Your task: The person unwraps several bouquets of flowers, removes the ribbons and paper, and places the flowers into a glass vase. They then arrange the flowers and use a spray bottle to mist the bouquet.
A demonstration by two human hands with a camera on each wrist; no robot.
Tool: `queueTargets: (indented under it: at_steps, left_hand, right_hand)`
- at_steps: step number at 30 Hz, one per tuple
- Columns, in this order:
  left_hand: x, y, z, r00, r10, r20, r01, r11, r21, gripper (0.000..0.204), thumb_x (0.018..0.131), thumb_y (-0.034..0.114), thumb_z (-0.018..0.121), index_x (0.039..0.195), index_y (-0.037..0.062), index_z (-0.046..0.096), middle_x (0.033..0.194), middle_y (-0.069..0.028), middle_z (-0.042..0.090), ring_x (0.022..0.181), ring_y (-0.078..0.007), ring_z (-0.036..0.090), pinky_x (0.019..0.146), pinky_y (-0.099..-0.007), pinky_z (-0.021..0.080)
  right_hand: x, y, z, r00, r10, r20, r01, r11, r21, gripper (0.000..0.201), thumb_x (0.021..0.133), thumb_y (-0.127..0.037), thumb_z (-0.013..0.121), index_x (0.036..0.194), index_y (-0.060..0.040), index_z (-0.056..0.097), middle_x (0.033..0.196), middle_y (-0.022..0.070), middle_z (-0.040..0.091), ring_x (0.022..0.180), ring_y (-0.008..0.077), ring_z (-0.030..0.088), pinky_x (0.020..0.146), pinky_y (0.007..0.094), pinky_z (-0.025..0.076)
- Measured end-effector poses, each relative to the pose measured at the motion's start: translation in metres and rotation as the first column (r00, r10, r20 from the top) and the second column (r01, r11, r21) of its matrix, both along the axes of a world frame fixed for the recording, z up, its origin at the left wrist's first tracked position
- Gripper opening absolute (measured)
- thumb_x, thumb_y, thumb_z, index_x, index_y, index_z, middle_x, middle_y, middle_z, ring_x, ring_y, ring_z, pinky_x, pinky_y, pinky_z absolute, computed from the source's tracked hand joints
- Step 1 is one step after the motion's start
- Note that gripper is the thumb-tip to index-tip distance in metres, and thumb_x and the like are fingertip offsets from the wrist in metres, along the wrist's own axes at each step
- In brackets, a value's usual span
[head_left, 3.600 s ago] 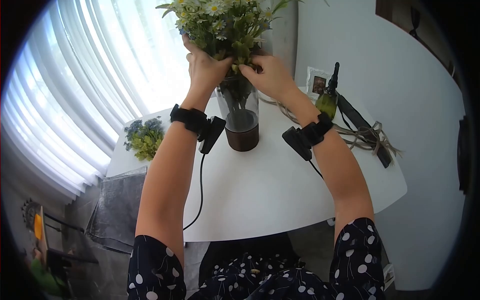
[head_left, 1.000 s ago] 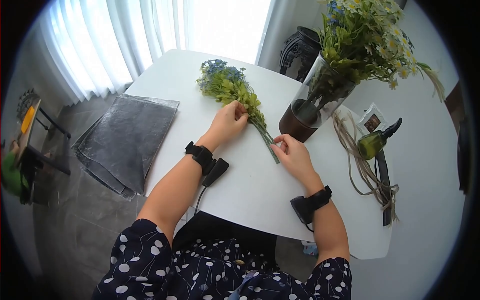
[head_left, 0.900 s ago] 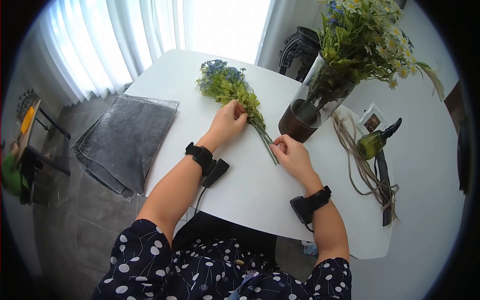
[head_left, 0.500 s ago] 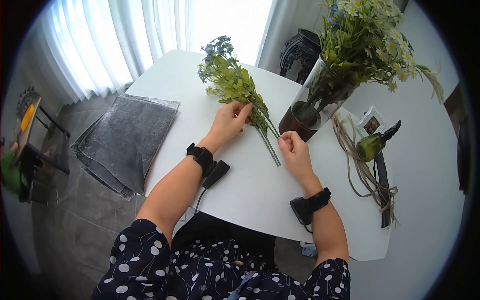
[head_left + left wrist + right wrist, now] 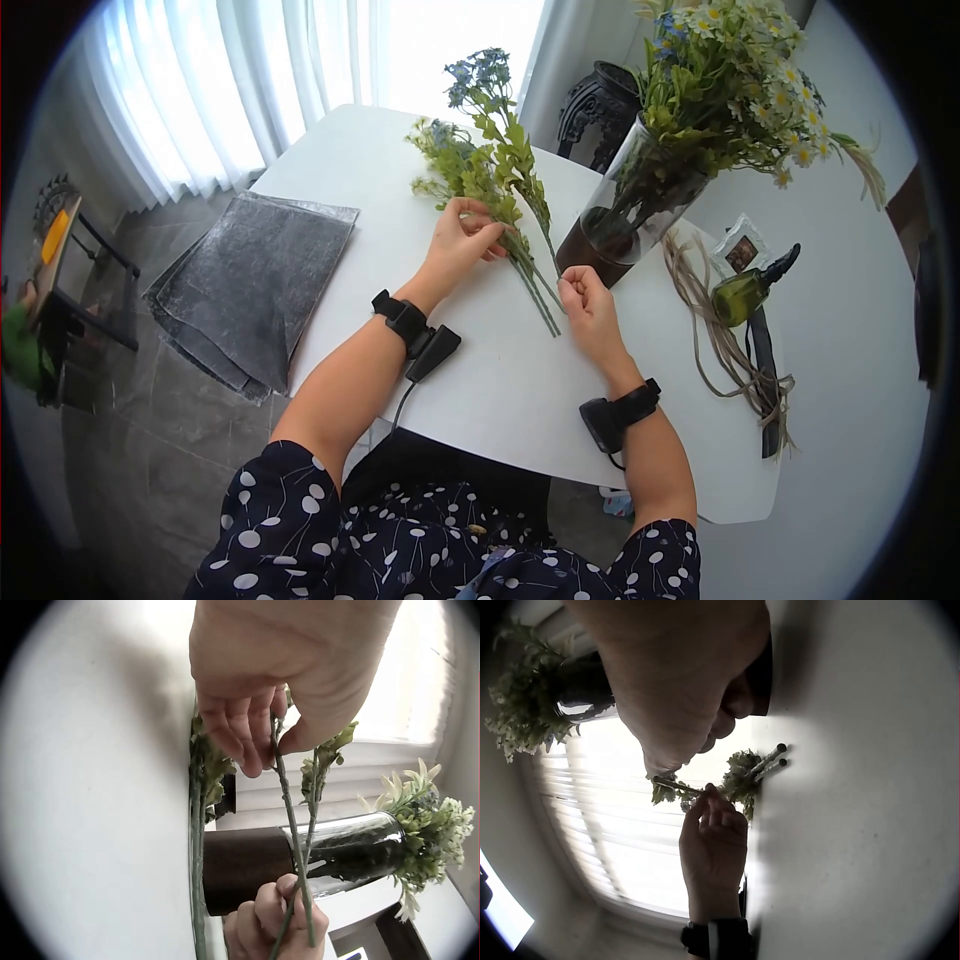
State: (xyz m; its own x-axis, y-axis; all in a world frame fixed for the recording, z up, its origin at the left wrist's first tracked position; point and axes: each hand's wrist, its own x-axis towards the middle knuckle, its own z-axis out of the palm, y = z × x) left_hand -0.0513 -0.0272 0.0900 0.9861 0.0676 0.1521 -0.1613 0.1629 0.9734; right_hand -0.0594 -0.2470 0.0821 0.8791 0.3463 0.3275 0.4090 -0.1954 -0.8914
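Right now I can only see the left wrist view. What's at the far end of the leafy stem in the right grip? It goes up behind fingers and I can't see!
Observer: Small blue flowers, in a cluster at the tip of that leafy stem. The head view shows them.
Operator: Ooh, pretty! Is there a bottle anywhere near the vase?
Observer: Yes, a green bottle with a black top, to the right of it in the head view.
Operator: And what's way over on the left?
Observer: Some dark grey sheets, overlapping in a pile at the left edge of the white table.
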Motion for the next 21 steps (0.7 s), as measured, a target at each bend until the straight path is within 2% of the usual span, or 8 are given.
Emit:
queueTargets:
  at_steps: [3,5,7,9,13,15,18,21]
  left_hand:
    - [0.006,0.002,-0.008,0.994,0.105,-0.017,-0.104,0.992,0.077,0.044,0.082,0.017,0.064,0.113,-0.0015,0.040,0.095,-0.0129,0.060,0.073,-0.0159,0.061,0.062,-0.0269,0.050]
    - [0.019,0.007,-0.033,0.876,0.410,0.252,-0.482,0.752,0.449,0.043,0.078,0.016,0.067,0.113,0.0021,0.046,0.101,-0.0138,0.054,0.073,-0.0138,0.055,0.063,-0.0265,0.048]
    - [0.015,0.006,-0.022,0.800,0.493,0.341,-0.600,0.661,0.451,0.036,0.075,0.014,0.069,0.106,0.0054,0.054,0.093,-0.0115,0.048,0.072,-0.0190,0.048,0.069,-0.0303,0.045]
    - [0.012,0.005,-0.013,0.778,0.485,0.399,-0.624,0.669,0.404,0.025,0.078,0.011,0.066,0.102,0.0058,0.059,0.089,-0.0104,0.049,0.072,-0.0183,0.048,0.068,-0.0289,0.044]
    - [0.003,-0.004,0.004,0.807,0.356,0.472,-0.559,0.719,0.414,0.020,0.083,0.010,0.062,0.101,0.0016,0.059,0.087,-0.0050,0.052,0.071,-0.0089,0.048,0.063,-0.0215,0.041]
    - [-0.005,-0.010,0.015,0.951,0.066,0.302,-0.117,0.981,0.154,0.025,0.084,0.001,0.054,0.108,-0.0014,0.058,0.095,-0.0071,0.058,0.080,-0.0101,0.052,0.065,-0.0235,0.041]
    - [-0.028,-0.028,0.049,0.924,-0.029,0.380,0.041,0.999,-0.021,0.029,0.086,-0.001,0.043,0.110,-0.0050,0.057,0.102,-0.0087,0.061,0.082,-0.0078,0.052,0.065,-0.0218,0.041]
    - [-0.029,-0.024,0.052,0.906,-0.076,0.417,0.059,0.997,0.055,0.035,0.088,0.002,0.034,0.117,-0.0046,0.054,0.099,-0.0104,0.062,0.082,-0.0086,0.054,0.066,-0.0211,0.041]
  right_hand:
    - [-0.002,0.000,0.002,1.000,0.009,0.014,-0.010,0.998,0.064,0.008,0.091,-0.008,0.053,0.090,-0.0002,0.051,0.064,-0.0053,0.043,0.056,0.0014,0.036,0.049,0.0190,0.031]
    - [-0.006,-0.001,0.005,0.999,0.031,0.027,-0.033,0.997,0.063,0.008,0.089,-0.008,0.054,0.090,-0.0003,0.051,0.066,-0.0036,0.047,0.057,0.0018,0.039,0.050,0.0191,0.034]
    - [-0.009,-0.001,0.009,0.998,0.022,0.063,-0.025,0.999,0.046,0.009,0.089,-0.008,0.055,0.091,0.0000,0.051,0.068,-0.0024,0.050,0.058,0.0024,0.042,0.052,0.0192,0.036]
    - [-0.013,0.000,0.012,0.996,0.012,0.092,-0.017,0.998,0.061,0.010,0.088,-0.008,0.056,0.091,0.0002,0.050,0.069,-0.0006,0.052,0.059,0.0037,0.046,0.054,0.0197,0.040]
    - [-0.015,0.003,0.006,0.979,-0.006,0.205,-0.005,0.999,0.054,0.011,0.087,-0.008,0.057,0.091,0.0000,0.050,0.068,0.0025,0.054,0.057,0.0065,0.049,0.054,0.0220,0.043]
    - [-0.016,0.004,0.007,0.979,0.069,0.190,-0.076,0.997,0.028,0.011,0.088,-0.009,0.057,0.092,-0.0006,0.050,0.066,0.0025,0.054,0.056,0.0074,0.050,0.054,0.0229,0.043]
    - [-0.018,0.005,0.010,0.972,0.102,0.212,-0.100,0.995,-0.019,0.012,0.089,-0.009,0.057,0.093,-0.0013,0.050,0.063,0.0023,0.054,0.055,0.0085,0.050,0.054,0.0241,0.043]
    - [-0.021,0.004,0.013,0.971,0.110,0.213,-0.109,0.994,-0.016,0.011,0.089,-0.008,0.057,0.094,-0.0010,0.050,0.065,0.0012,0.053,0.057,0.0068,0.048,0.053,0.0228,0.042]
